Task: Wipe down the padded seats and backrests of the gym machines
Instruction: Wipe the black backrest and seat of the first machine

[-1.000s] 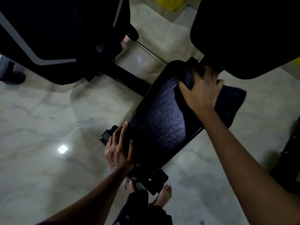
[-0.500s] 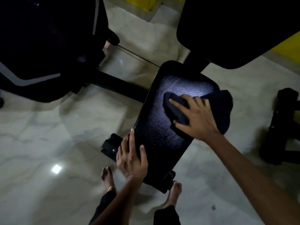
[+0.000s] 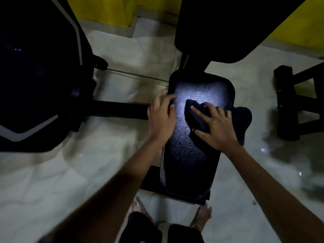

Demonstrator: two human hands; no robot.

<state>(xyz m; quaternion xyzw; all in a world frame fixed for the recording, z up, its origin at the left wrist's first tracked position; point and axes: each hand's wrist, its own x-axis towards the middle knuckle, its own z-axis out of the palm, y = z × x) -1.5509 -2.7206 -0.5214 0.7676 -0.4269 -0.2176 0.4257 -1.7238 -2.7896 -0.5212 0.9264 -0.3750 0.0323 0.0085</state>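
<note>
Black textured seat pad [image 3: 189, 155], glossy glare, dark cloth [image 3: 242, 118] on top

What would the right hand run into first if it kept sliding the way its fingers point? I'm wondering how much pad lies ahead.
Probably the left hand. The right hand, flat on the dark cloth, points up-left across the seat pad, where the left hand rests on the pad's left edge; only a narrow strip of pad separates them.

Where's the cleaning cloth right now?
In the head view, the dark cloth lies on the right side of the padded seat, pressed under the right hand.
</note>
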